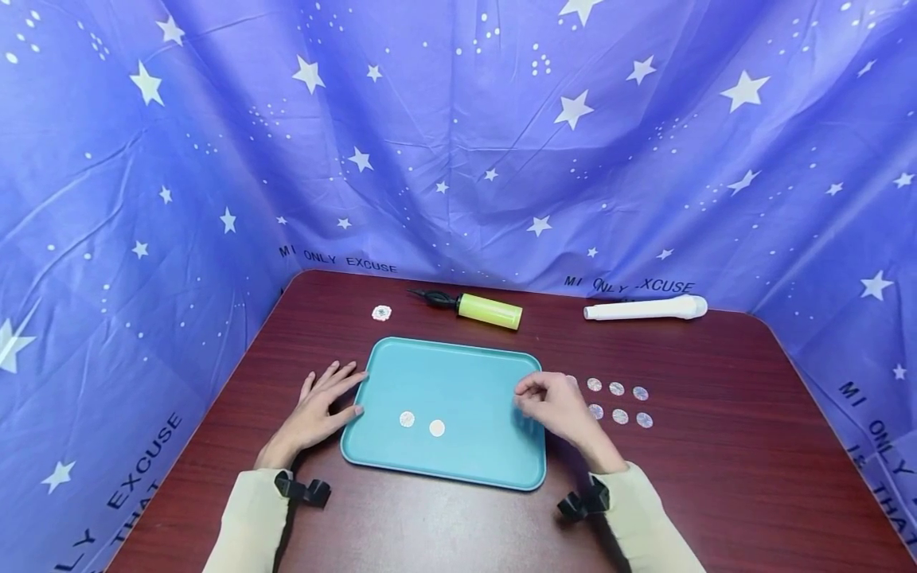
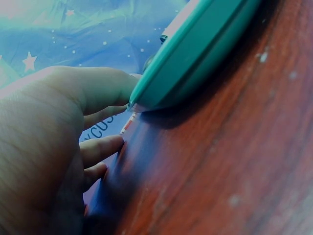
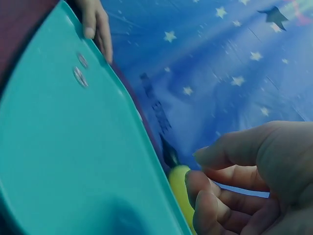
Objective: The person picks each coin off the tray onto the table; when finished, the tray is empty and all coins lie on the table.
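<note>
My left hand (image 1: 318, 410) rests at the left edge of the teal tray (image 1: 458, 374), thumb and forefinger at its rim and the other fingers spread. In the left wrist view, the fingertips lie along the tray's outer wall. My right hand (image 1: 559, 406) hovers over the tray's right edge with curled fingers, thumb close to forefinger (image 3: 198, 183). I cannot tell whether something thin is between them. Two small round discs lie in the tray, a patterned one (image 1: 407, 419) and a paler one (image 1: 437, 428).
Several silvery discs (image 1: 616, 388) lie in two rows right of the tray, partly behind my right hand. Along the table's back are a scalloped white piece (image 1: 382, 313), a yellow-green hand pump (image 1: 490, 311) and a white wand-like stick (image 1: 645, 308). A blue starry curtain (image 1: 458, 159) surrounds the table.
</note>
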`<state>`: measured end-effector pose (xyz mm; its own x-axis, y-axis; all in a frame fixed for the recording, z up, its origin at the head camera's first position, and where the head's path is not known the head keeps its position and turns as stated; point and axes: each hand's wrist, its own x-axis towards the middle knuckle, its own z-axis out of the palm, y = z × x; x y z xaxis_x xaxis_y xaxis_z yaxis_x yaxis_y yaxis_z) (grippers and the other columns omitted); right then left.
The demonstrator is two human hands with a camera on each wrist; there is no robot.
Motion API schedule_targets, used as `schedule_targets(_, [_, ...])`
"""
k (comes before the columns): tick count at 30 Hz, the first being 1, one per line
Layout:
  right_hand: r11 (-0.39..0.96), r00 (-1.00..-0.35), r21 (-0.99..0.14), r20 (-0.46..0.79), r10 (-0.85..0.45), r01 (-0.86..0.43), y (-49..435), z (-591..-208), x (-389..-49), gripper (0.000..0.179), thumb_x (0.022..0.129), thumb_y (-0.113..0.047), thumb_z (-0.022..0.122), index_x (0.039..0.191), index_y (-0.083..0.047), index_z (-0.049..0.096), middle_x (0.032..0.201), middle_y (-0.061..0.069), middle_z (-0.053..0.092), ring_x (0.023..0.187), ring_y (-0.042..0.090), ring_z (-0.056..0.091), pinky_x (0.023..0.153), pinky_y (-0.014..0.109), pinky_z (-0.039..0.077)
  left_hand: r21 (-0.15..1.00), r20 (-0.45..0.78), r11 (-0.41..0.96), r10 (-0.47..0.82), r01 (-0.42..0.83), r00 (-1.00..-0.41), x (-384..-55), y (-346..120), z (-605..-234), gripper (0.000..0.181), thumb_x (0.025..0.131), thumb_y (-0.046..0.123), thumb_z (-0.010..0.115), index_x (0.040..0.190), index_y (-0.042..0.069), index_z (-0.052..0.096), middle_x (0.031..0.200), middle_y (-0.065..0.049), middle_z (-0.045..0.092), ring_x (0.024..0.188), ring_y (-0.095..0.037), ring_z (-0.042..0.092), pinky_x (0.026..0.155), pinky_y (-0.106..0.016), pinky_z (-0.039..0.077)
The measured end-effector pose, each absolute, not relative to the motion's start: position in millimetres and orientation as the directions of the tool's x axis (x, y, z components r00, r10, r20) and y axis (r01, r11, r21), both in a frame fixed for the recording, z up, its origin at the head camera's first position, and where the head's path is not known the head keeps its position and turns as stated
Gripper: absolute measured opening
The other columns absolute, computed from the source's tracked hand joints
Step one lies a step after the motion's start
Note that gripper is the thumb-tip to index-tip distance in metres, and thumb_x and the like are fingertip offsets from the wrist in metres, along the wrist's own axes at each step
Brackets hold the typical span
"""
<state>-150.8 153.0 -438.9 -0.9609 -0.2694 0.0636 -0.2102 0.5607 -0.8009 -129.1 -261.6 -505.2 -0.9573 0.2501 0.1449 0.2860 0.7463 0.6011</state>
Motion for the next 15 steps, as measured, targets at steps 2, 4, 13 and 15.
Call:
schedule_targets(2, [0.571, -0.954, -0.789, 0.065, -0.291, -0.228, 142, -441, -150, 0.006, 0.081, -0.007, 0.072, 0.086, -0.006, 0.075, 0.074, 0.004, 0.071, 0.06, 0.0, 0.057, 0.055, 0.018, 0.048, 0.6, 0.145, 0.747, 0.25, 0.286, -0.957, -129, -262, -505, 0.059, 0.09, 0.03, 0.071, 0.145, 0.019, 0.054, 0.158, -0.02, 0.042, 0.151, -0.048, 0.023, 0.116, -0.072, 0.001])
schedule_targets(4, [0.57, -0.948, -0.788, 0.053, -0.315, -0.234, 131, -442, -148, 0.007, 0.081, -0.009, 0.072, 0.087, -0.007, 0.075, 0.074, 0.002, 0.071, 0.06, 0.0, 0.057, 0.056, 0.018, 0.047, 0.601, 0.147, 0.746, 0.25, 0.287, -0.957, -129, -262, -505, 0.059, 0.089, 0.03, 0.071, 0.145, 0.019, 0.054, 0.158, -0.02, 0.042, 0.151, -0.048, 0.023, 0.116, -0.072, 0.001])
schedule_targets(13, [0.523, -0.903, -0.807, 0.028, -0.429, -0.274, 94, -453, -143, 0.01, 0.083, -0.007, 0.072, 0.092, -0.004, 0.074, 0.076, 0.002, 0.071, 0.06, 0.002, 0.059, 0.054, 0.018, 0.048, 0.603, 0.144, 0.744, 0.252, 0.286, -0.957, -129, -261, -505, 0.059, 0.09, 0.03, 0.071, 0.145, 0.019, 0.054, 0.158, -0.02, 0.041, 0.152, -0.048, 0.023, 0.117, -0.071, 0.001])
schedule_targets(15, [0.525, -0.898, -0.804, 0.027, -0.439, -0.281, 87, -456, -142, 0.01, 0.082, -0.007, 0.072, 0.092, -0.004, 0.074, 0.076, 0.002, 0.071, 0.062, 0.002, 0.058, 0.055, 0.018, 0.049, 0.604, 0.144, 0.743, 0.252, 0.287, -0.957, -129, -261, -505, 0.059, 0.09, 0.03, 0.071, 0.145, 0.019, 0.054, 0.158, -0.02, 0.041, 0.152, -0.048, 0.023, 0.117, -0.071, 0.001])
